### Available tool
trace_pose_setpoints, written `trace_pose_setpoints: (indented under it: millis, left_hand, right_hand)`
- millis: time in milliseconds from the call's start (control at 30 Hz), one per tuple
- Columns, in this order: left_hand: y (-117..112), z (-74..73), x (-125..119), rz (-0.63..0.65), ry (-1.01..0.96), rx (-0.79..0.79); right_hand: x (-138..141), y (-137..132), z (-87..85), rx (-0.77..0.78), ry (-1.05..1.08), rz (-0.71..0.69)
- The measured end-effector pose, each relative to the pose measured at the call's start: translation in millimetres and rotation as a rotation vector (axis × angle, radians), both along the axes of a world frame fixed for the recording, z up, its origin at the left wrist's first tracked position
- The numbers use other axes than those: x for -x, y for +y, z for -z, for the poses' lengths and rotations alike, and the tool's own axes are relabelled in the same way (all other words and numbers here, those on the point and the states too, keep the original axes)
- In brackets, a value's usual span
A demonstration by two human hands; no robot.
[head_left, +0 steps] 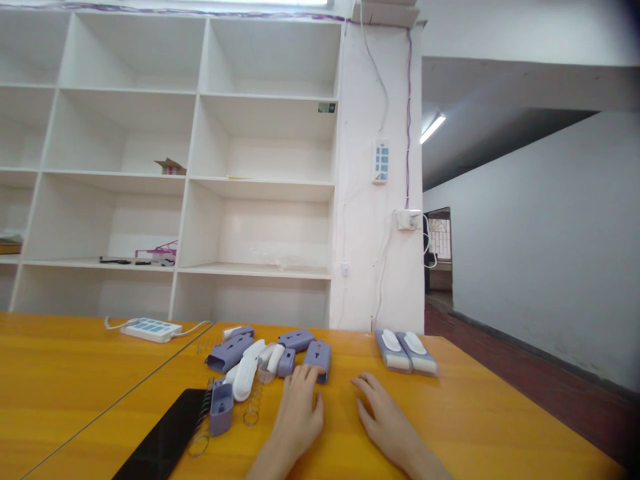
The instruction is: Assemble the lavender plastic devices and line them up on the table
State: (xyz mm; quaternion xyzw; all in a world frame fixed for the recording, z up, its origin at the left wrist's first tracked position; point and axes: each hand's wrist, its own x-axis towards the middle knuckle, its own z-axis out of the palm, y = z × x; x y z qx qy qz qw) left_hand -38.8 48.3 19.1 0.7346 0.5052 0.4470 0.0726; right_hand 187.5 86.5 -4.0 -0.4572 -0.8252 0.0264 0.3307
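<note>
Lying nearest, a flat, glossy black slab point(163, 437) rests on the orange wood-grain table point(500, 413), a thin wire spring point(199, 442) along its edge; a sweep of the left arm could send that rolling. The right hand point(380, 410) lies on bare wood, fingers loosely curled and parted, holding nothing. The left hand point(299, 403) has its fingertips at the near end of a hollow lilac housing point(319, 353), thumb well off it; I see no clamp. Beside that hand, a second coil point(251, 408) might snag if a part were dragged carelessly, and the open lilac cup point(221, 410) could tip. The smooth white shells point(245, 378), rounded and heaped, may slide when knocked. Farther right, two lilac-and-white units point(393, 350) lie side by side. Beyond stand a plastic power strip point(151, 329) and matte white shelving point(265, 183).
</note>
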Motion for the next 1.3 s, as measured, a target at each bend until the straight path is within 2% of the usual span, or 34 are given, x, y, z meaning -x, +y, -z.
trace_pose_setpoints:
  millis: [100,167,233,467,633,800,967,1033,1133,1200,1300]
  left_hand:
    - [-3,2.6,3,-0.189,0.294,0.02]
    - [1,6.4,7,-0.304,0.348,0.071]
    - [7,10.3,11,-0.354,0.375,0.115]
    - [16,12.1,21,-0.322,0.379,0.243]
    - [16,12.2,23,-0.286,0.359,0.2]
    - [2,7.6,3,-0.221,0.392,0.117]
    - [-13,5.9,-23,-0.092,0.405,-0.018]
    - [-12,10.1,-27,-0.11,0.408,0.005]
    - [-7,11.8,-22,-0.215,0.409,0.069]
    - [-6,5.5,-13,-0.313,0.427,0.094]
    - [-10,-11.7,7,-0.418,0.47,0.178]
  right_hand:
    - [1,-2,-2.9,-0.003,-0.012,-0.021]
    - [2,-1,-3.4,-0.005,-0.019,-0.03]
    - [2,0,-2.8,-0.007,-0.018,-0.033]
    - [1,0,0.5,0.003,-0.028,-0.014]
    - [2,-2,-0.7,-0.004,-0.037,-0.01]
    - [1,3,2.1,-0.007,-0.054,-0.004]
    - [0,9,5.6,-0.024,-0.045,0.02]
    - [0,8,3.8,-0.018,-0.062,0.009]
    - [3,2,-4.5,-0.022,-0.137,-0.008]
    - [9,-4,-12.7,-0.056,-0.21,-0.03]
    - [19,-14,-24.1,-0.105,-0.287,-0.06]
